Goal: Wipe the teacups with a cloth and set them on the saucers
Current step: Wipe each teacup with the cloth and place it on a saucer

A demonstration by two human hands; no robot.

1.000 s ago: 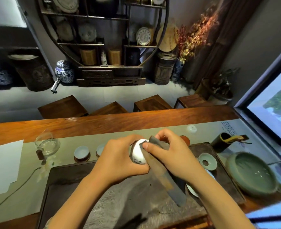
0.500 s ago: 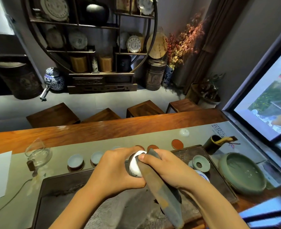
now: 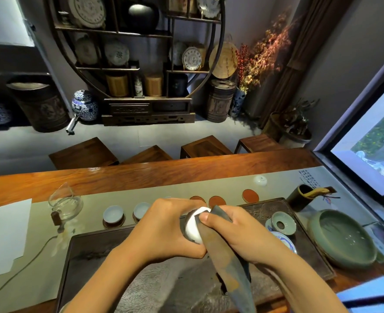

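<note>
On the dark tea tray point(image 3: 91, 256) we see the left hand point(image 3: 164, 229) curled round a white teacup point(image 3: 195, 224) at centre. The right hand point(image 3: 238, 231) pinches a dark cloth point(image 3: 222, 263) against it from three o'clock. Hands sit as before; our view has swung slightly, baring three empty saucers point(image 3: 217, 201) at twelve o'clock.
</note>
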